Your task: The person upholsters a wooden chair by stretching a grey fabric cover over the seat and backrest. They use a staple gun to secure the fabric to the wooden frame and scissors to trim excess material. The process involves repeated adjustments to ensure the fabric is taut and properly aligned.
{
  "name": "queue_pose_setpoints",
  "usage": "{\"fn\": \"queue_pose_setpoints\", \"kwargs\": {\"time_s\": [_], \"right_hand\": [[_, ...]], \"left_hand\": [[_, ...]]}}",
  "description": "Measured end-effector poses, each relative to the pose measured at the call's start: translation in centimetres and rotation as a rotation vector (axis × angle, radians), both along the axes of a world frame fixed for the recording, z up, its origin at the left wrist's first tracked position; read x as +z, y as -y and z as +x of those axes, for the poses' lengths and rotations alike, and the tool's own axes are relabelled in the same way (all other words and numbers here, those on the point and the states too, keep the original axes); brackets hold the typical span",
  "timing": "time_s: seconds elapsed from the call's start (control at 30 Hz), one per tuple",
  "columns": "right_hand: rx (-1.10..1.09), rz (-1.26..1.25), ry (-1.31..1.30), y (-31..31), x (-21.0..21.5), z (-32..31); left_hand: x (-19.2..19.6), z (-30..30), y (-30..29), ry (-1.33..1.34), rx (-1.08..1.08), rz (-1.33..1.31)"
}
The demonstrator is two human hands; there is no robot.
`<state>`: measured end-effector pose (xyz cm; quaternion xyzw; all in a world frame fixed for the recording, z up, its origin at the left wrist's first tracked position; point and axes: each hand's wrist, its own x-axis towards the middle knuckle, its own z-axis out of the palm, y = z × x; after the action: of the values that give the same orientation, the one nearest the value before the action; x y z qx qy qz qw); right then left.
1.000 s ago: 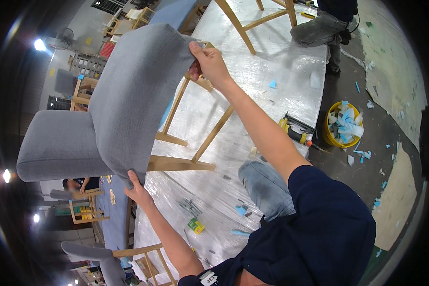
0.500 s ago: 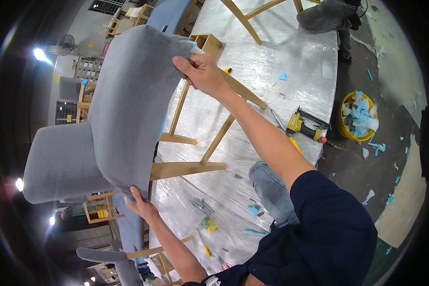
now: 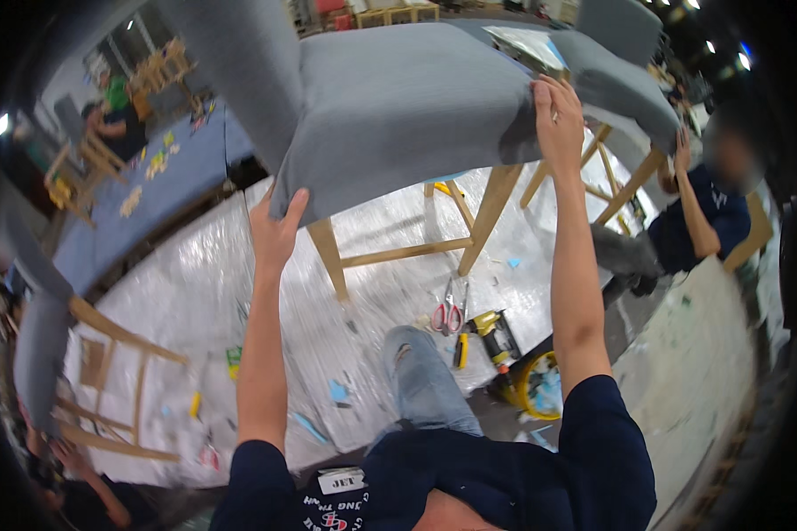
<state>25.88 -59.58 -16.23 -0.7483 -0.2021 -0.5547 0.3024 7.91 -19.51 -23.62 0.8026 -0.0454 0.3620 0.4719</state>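
Note:
A grey upholstered chair [image 3: 407,106] with wooden legs stands upright in front of me on the plastic-wrapped work surface [image 3: 274,345]. My left hand [image 3: 276,226] is closed on the near left corner of its seat, thumb on top of the fabric. My right hand [image 3: 558,119] grips the near right corner from the side, fingers over the seat edge. The grey cover looks loose and creased at that right corner. Under the front edge, the near legs and a wooden crossbar show. The undersides of both grips are hidden.
Red-handled scissors [image 3: 447,314], a yellow-handled tool [image 3: 461,351] and a yellow-and-black staple gun [image 3: 491,336] lie near my knee. A yellow bucket [image 3: 540,389] of foam scraps stands beside them. At right a co-worker [image 3: 704,208] handles another grey chair [image 3: 607,75]; a third chair [image 3: 40,341] lies tipped at left.
The chair has gone from tilted on its side to upright in front of me. Both hands remain on the seat's corners. My view has turned, bringing the co-worker at right into sight.

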Motion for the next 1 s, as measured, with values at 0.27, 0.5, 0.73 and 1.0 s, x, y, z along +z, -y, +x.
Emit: {"fn": "queue_pose_setpoints", "kwargs": {"time_s": [0.27,0.5,0.73,1.0], "right_hand": [[-0.374,-0.657,-0.259,-4.4,0.9,1.7],[-0.244,-0.615,-0.272,-23.2,1.3,-7.4],[0.251,-0.653,-0.256,-18.5,4.5,-9.3],[-0.154,-0.18,-0.177,5.6,6.4,1.3]], "left_hand": [[-0.7,0.4,2.9,0.063,0.026,-0.075],[-1.2,-0.5,1.4,-0.016,-0.038,-0.144],[0.7,-2.4,1.7,-0.007,0.02,-0.05],[-1.0,0.1,2.0,0.017,-0.02,0.007]]}}
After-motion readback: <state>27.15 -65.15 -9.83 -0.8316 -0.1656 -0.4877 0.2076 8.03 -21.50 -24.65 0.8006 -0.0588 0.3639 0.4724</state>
